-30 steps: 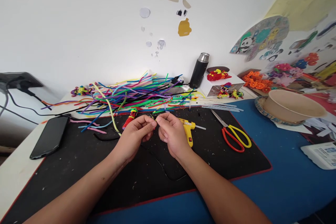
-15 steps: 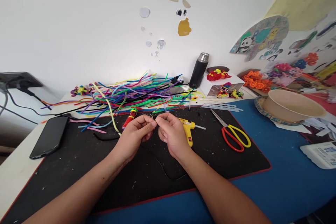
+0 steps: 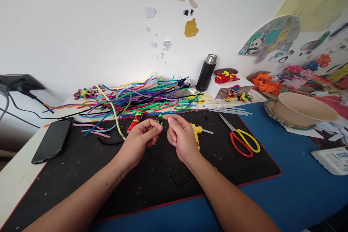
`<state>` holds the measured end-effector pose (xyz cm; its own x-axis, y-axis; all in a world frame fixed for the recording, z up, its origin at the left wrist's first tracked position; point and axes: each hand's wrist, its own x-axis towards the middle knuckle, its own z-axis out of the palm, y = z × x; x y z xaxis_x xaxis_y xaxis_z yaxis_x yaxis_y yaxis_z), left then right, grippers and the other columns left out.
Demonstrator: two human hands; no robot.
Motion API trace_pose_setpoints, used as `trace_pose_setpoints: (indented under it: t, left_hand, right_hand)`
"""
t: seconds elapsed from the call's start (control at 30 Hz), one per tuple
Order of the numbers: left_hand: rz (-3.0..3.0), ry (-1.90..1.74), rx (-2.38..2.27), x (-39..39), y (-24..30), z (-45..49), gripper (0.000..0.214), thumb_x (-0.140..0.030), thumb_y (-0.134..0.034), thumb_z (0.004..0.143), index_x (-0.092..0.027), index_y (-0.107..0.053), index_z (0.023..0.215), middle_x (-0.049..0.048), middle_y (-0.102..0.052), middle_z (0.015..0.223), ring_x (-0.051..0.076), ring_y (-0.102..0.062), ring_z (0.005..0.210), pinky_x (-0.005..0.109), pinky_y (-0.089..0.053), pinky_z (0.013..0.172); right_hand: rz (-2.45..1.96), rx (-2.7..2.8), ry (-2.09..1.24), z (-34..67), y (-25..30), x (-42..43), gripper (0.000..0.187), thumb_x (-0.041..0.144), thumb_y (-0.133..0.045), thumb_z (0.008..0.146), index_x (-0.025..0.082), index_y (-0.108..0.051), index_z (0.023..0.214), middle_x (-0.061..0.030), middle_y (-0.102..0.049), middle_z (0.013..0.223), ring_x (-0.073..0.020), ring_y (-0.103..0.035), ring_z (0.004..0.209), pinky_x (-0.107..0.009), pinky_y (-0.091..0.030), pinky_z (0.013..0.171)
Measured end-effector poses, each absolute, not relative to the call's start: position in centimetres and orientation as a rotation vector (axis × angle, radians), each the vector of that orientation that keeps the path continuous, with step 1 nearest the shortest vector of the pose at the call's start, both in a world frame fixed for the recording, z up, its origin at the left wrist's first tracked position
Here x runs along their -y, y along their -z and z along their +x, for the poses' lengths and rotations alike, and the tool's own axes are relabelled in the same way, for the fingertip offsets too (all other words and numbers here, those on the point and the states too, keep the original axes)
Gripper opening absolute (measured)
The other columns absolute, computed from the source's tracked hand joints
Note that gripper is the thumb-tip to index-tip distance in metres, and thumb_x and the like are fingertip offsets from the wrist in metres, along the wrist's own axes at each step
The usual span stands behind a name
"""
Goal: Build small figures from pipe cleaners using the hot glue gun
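Note:
Over the black mat (image 3: 152, 195), the thumb and forefinger of my left hand (image 3: 143, 134) pinch together. Tiny green and yellow bits show at their tips; what is held is too small to name. My right hand (image 3: 181, 136) is a short gap to the right, its fingers curled and the thumb against the forefinger. Anything between them is hidden. Beyond my left hand lies a red, yellow and green pipe-cleaner figure (image 3: 135, 121). My right hand partly covers a yellow glue gun (image 3: 197, 130). A thin black cord (image 3: 174, 181) curves across the mat below both hands.
Behind the mat spreads a heap of coloured pipe cleaners (image 3: 141, 96). Scissors (image 3: 239, 134) with red and yellow handles lie right, near clear glue sticks (image 3: 231, 111). A black flask (image 3: 207, 72), a white box (image 3: 217, 88), a bowl (image 3: 304, 108) and a phone (image 3: 53, 139) stand or lie around.
My right hand has moved slightly right, away from the left fingertips, so a gap now shows between the hands. My left hand has hardly moved.

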<state>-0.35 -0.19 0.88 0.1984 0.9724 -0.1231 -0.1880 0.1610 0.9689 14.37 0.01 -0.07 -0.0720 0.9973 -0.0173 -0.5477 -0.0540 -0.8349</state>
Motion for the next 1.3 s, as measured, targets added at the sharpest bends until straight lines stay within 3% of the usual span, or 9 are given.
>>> trace_pose_setpoints:
  t: [1.3]
  left_hand:
    - [1.015, -1.038, -0.991, 0.27, -1.05, -0.34, 0.032, -0.044, -0.084, 0.081, -0.018, -0.066, 0.078, -0.0055, -0.049, 0.056, 0.009, -0.035, 0.052, 0.024, -0.023, 0.050]
  right_hand:
    - [-0.756, 0.823, -1.521, 14.40, 0.16, 0.23, 0.027, 0.044, -0.073, 0.089, 0.017, -0.074, 0.092, 0.0116, -0.034, 0.046, -0.0052, -0.022, 0.038, -0.021, -0.016, 0.038]
